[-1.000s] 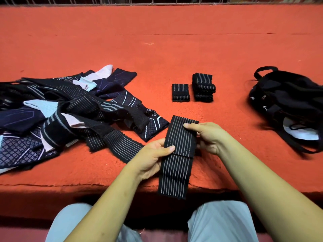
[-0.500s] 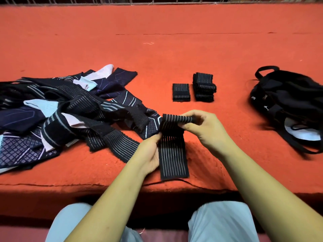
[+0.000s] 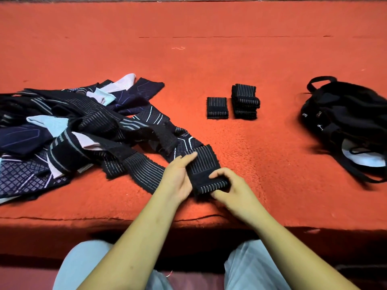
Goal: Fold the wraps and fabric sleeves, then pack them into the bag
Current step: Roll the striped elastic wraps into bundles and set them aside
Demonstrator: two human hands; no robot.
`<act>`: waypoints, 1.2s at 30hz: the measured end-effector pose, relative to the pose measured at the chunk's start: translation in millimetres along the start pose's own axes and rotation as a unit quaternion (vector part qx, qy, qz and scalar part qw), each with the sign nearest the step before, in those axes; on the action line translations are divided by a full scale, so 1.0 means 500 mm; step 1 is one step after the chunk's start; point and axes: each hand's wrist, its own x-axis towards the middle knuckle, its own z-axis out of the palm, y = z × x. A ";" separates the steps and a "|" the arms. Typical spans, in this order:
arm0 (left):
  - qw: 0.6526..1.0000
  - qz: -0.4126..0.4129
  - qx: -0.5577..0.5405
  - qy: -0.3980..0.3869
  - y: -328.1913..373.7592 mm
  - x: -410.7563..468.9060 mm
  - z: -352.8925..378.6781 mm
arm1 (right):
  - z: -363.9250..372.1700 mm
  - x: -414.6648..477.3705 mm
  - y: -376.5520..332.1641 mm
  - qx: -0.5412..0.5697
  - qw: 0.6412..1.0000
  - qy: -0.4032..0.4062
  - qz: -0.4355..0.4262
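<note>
On the red carpeted surface (image 3: 209, 59), a tangled pile of unfolded wraps and sleeves (image 3: 73, 130) is spread at the left. Just right of it, near the front edge, the left hand (image 3: 178, 176) is laid with straight fingers against the left side of a black striped wrap (image 3: 204, 164). The wrap's folded near end is gripped by the curled fingers of the right hand (image 3: 232, 189). Farther back, a single folded wrap (image 3: 217, 107) is set just beside a stack of folded wraps (image 3: 245, 101). A black bag (image 3: 345, 122) is lying at the far right.
</note>
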 end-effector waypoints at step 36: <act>0.963 0.126 0.239 0.014 0.214 0.353 0.201 | -0.097 0.363 -0.041 0.273 0.943 0.123 0.144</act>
